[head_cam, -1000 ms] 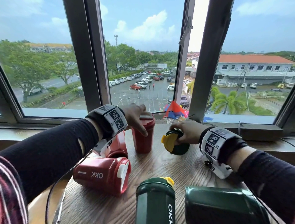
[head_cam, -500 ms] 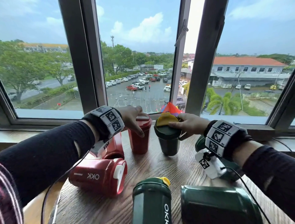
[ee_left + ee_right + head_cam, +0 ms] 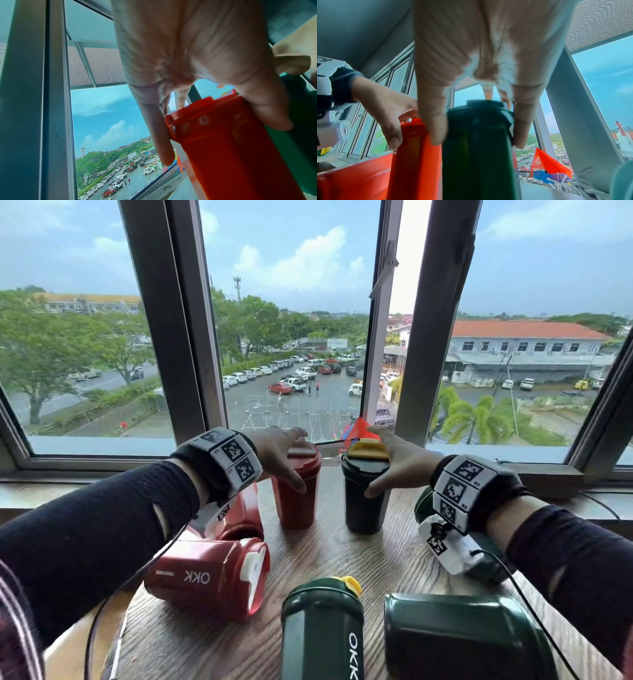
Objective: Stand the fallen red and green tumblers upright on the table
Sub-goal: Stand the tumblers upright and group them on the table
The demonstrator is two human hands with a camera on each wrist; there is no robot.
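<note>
Left hand (image 3: pixel 274 455) over the top of the red cup (image 3: pixel 297 491), fingers spread and straight across the lid, thumb down along the near side of the cup; in the left wrist view the thumb (image 3: pixel 267 106) and a finger lying against the two sides of the lid, so touching, not clearly clenched. Red cup upright on the table (image 3: pixel 342 556), close to the window sill (image 3: pixel 102 484)

Right hand (image 3: pixel 399 465) over the top of the green cup (image 3: pixel 364 501), fingers stretched over the yellow flap (image 3: pixel 368 448), thumb down along the near side. In the right wrist view, thumb (image 3: pixel 433 121) on one side of the dark lid and a finger on the other side, both rather straight. Green cup upright too, just beside the red cup, a small gap between them

Below the left wrist: a second red tumbler (image 3: pixel 239 515) lying, half hidden by the arm. Nearer, under the left forearm: a red OKK tumbler (image 3: pixel 209 577) on its side, white flap toward the right hand. Below the right wrist: a green tumbler (image 3: pixel 424 501), mostly hidden by the wrist camera. Nearest, between the two forearms: a green OKK tumbler (image 3: pixel 322 635) with yellow flap, and beside it, under the right forearm, one more green tumbler (image 3: pixel 459 642) on its side
</note>
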